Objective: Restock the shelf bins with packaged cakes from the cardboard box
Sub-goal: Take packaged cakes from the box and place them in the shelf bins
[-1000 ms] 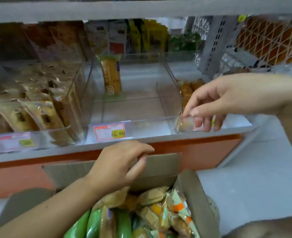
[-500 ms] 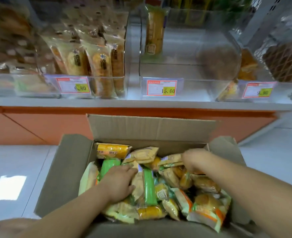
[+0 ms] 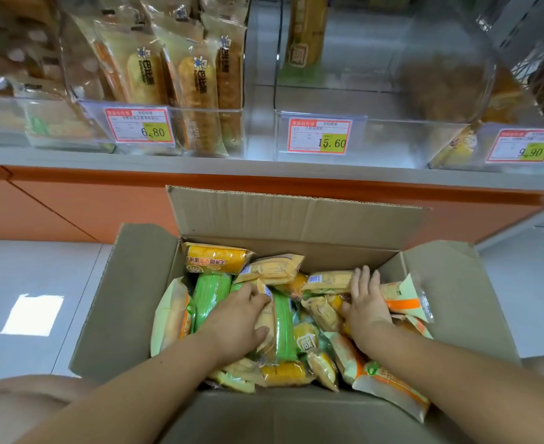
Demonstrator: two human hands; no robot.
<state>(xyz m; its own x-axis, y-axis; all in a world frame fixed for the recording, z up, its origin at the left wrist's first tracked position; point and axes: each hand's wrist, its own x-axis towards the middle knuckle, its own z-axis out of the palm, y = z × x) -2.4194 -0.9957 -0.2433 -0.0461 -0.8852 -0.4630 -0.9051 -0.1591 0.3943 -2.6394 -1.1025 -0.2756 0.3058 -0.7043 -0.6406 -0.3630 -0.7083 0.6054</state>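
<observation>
Below shelf edge, 6 o'clock of view: cardboard box [image 3: 299, 216], corrugated brown, matte, flaps open, stocked w/ loose packaged cakes.

Change vs. 1 s back: right hand [image 3: 365, 302] was up at front of 9.90 bin [image 3: 478, 136], left hand [image 3: 238, 318] on the box flap. Both are now down among the packs. Right fingers, bunched 0.5 s back, now spread. Reading: shelf check over, pick phase begun, nothing lifted yet.

Left hand: fingers and thumb curled round pale pack [image 3: 267, 315] at box centre, holding it.

Right hand: fingers straight, splayed, flat on packs at 3 o'clock of box. No grip seen.

Contents: glossy film pillow-packs, crinkled, soft. Green pack [image 3: 211, 294], yellow pack [image 3: 214, 259], orange-banded pack [image 3: 405, 299]. Prob. slippery, squashable.

Bins, clear rigid plastic:
- 6.80 bin [image 3: 181, 129], 11 o'clock: full, long loaves upright.
- 15.60 bin [image 3: 392, 142], 12 o'clock: near bare, one tall yellow pack [image 3: 305, 33] at back. Likely the bin to fill.
</observation>
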